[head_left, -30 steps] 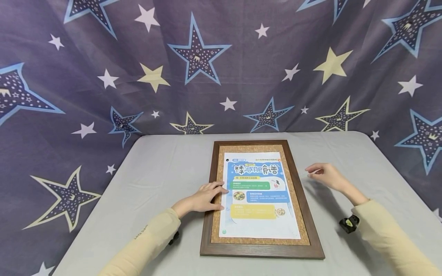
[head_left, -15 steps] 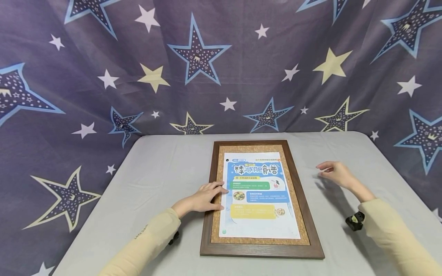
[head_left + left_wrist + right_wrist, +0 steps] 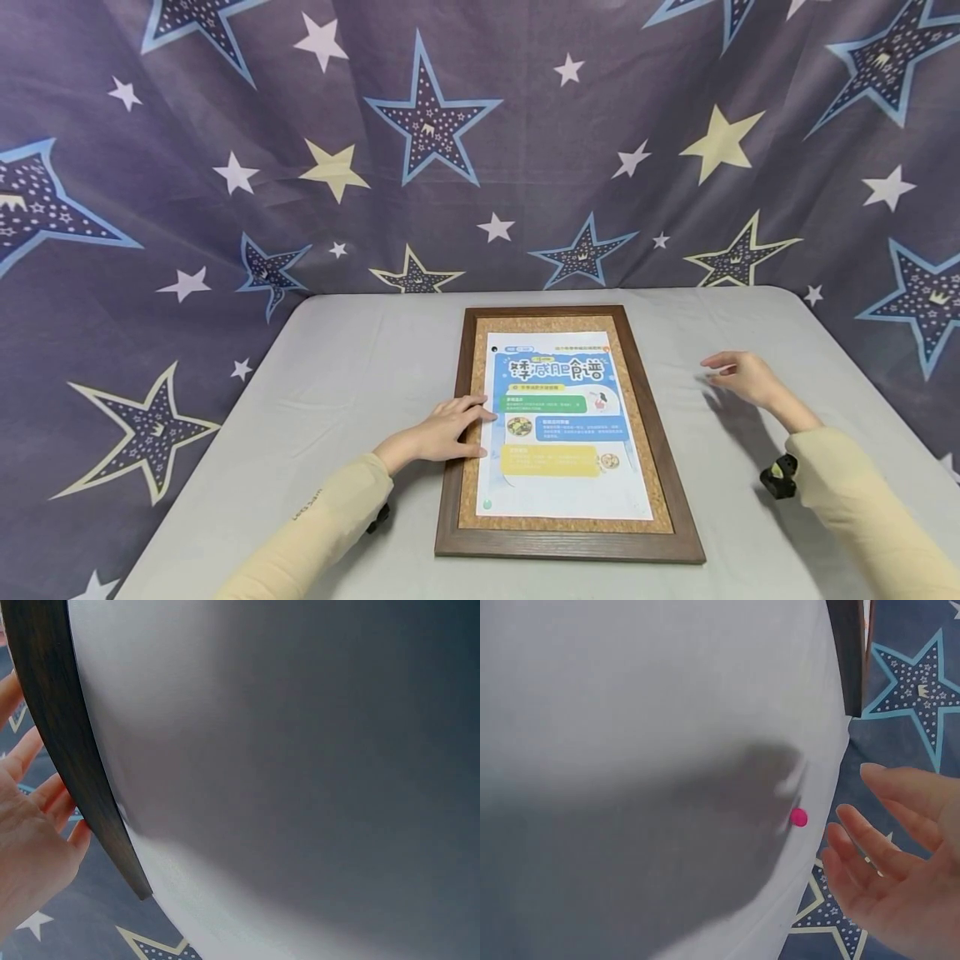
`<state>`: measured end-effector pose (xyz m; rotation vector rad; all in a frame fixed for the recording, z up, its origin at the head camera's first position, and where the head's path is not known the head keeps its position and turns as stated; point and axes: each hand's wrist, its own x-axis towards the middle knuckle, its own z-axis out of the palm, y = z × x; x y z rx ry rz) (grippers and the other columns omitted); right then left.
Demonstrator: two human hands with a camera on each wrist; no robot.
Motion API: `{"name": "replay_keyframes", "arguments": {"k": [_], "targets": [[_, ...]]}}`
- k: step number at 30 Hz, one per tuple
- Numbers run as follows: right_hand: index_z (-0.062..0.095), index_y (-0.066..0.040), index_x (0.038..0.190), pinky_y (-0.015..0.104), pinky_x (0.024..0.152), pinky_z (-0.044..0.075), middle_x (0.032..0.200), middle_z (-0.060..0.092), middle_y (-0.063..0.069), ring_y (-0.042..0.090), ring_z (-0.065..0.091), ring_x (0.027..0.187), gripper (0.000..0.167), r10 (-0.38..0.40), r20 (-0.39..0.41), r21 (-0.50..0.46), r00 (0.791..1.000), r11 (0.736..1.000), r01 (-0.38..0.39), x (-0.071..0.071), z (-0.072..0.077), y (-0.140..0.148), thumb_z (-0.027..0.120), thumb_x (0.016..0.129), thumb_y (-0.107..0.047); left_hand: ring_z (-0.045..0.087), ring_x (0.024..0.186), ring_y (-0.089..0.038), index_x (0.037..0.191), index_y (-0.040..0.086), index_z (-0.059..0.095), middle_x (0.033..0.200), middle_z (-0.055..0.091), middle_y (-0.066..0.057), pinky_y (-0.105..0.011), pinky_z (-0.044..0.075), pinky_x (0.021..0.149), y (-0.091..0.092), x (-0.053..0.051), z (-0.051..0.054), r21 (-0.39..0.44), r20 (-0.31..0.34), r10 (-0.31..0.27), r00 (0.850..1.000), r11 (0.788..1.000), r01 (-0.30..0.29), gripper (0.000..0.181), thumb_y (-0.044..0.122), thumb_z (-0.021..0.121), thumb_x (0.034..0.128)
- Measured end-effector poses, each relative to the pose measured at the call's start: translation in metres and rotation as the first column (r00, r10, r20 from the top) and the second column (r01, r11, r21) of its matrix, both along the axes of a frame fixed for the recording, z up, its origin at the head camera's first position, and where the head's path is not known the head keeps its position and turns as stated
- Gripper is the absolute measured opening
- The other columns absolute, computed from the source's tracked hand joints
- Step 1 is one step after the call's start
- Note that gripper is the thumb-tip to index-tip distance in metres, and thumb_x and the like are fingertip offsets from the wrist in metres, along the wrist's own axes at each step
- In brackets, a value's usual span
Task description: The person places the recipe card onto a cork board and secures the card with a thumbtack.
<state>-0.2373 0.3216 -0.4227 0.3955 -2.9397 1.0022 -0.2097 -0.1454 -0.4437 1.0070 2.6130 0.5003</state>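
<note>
A cork board in a dark wooden frame [image 3: 570, 546] lies flat on the table. A printed sheet [image 3: 562, 500] covers most of its cork [image 3: 468, 492]. A dark pin [image 3: 494, 348] marks the sheet's top left corner, and a small orange-red spot [image 3: 607, 349], perhaps a pin, its top right. My left hand [image 3: 438, 433] rests across the frame's left side, its spread fingertips touching the sheet's edge. Right of the board my right hand [image 3: 753, 383] hovers with loosely bent fingers, holding nothing. In the right wrist view, a pink pushpin [image 3: 799, 817] lies on the cloth near those fingertips; the head view does not show it.
A pale grey cloth [image 3: 360, 375] covers the table around the board. Behind and at both sides hangs a dark curtain [image 3: 487, 83] printed with stars. A black wrist device [image 3: 780, 477] hangs under my right sleeve.
My right hand has drifted right, away from the board, its fingers still loosely bent. The left hand, the sheet and the board have stayed put.
</note>
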Motion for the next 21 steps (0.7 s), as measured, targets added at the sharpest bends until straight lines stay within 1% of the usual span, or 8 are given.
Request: {"name": "replay_keyframes", "arguments": {"k": [6, 11, 15, 17, 21], "targets": [[0.056, 0.016, 0.1, 0.042, 0.065, 0.049, 0.096, 0.056, 0.034, 0.044, 0.057, 0.083, 0.026, -0.009, 0.026, 0.021, 1.0, 1.0, 0.008, -0.003, -0.006, 0.006, 0.059, 0.077, 0.003, 0.021, 0.129, -0.034, 0.126, 0.014, 0.044, 0.141, 0.023, -0.015, -0.052, 0.015, 0.101, 0.0, 0.001, 0.002, 0.015, -0.001, 0.0, 1.0, 1.0, 0.001, 0.049, 0.034, 0.059, 0.0837], [0.056, 0.016, 0.1, 0.041, 0.065, 0.049, 0.094, 0.058, 0.032, 0.042, 0.058, 0.082, 0.027, -0.01, 0.047, 0.041, 0.999, 0.999, 0.009, -0.004, -0.01, 0.01, 0.06, 0.076, 0.003, 0.02, 0.129, -0.034, 0.127, 0.014, 0.044, 0.141, 0.023, -0.014, -0.052, 0.015, 0.101, 0.0, 0.001, 0.002, 0.013, 0.002, 0.004, 1.0, 1.0, -0.004, 0.049, 0.034, 0.058, 0.0839], [0.057, 0.016, 0.098, 0.035, 0.064, 0.048, 0.091, 0.06, 0.03, 0.041, 0.059, 0.08, 0.027, -0.009, 0.039, 0.046, 0.999, 0.999, 0.007, -0.005, -0.012, 0.013, 0.062, 0.074, 0.003, 0.021, 0.129, -0.034, 0.127, 0.014, 0.044, 0.141, 0.023, -0.015, -0.052, 0.015, 0.101, 0.0, 0.001, 0.001, 0.014, 0.002, 0.004, 1.0, 1.0, -0.004, 0.05, 0.034, 0.058, 0.0839], [0.057, 0.016, 0.097, 0.035, 0.064, 0.048, 0.09, 0.06, 0.03, 0.04, 0.059, 0.079, 0.027, -0.007, 0.028, 0.049, 1.0, 0.999, 0.005, -0.005, -0.013, 0.014, 0.063, 0.074, 0.003, 0.02, 0.129, -0.034, 0.127, 0.014, 0.044, 0.141, 0.023, -0.014, -0.052, 0.015, 0.101, -0.001, 0.001, 0.001, 0.015, 0.005, 0.004, 1.0, 1.0, -0.004, 0.05, 0.034, 0.058, 0.0839], [0.058, 0.015, 0.096, 0.039, 0.066, 0.048, 0.089, 0.061, 0.029, 0.038, 0.06, 0.077, 0.027, -0.012, 0.014, 0.066, 1.0, 0.998, 0.011, -0.007, -0.015, 0.017, 0.063, 0.073, 0.002, 0.02, 0.129, -0.034, 0.127, 0.014, 0.044, 0.141, 0.023, -0.014, -0.052, 0.015, 0.101, 0.0, 0.001, 0.001, 0.018, 0.008, 0.004, 1.0, 1.0, -0.004, 0.05, 0.035, 0.058, 0.0838]]}}
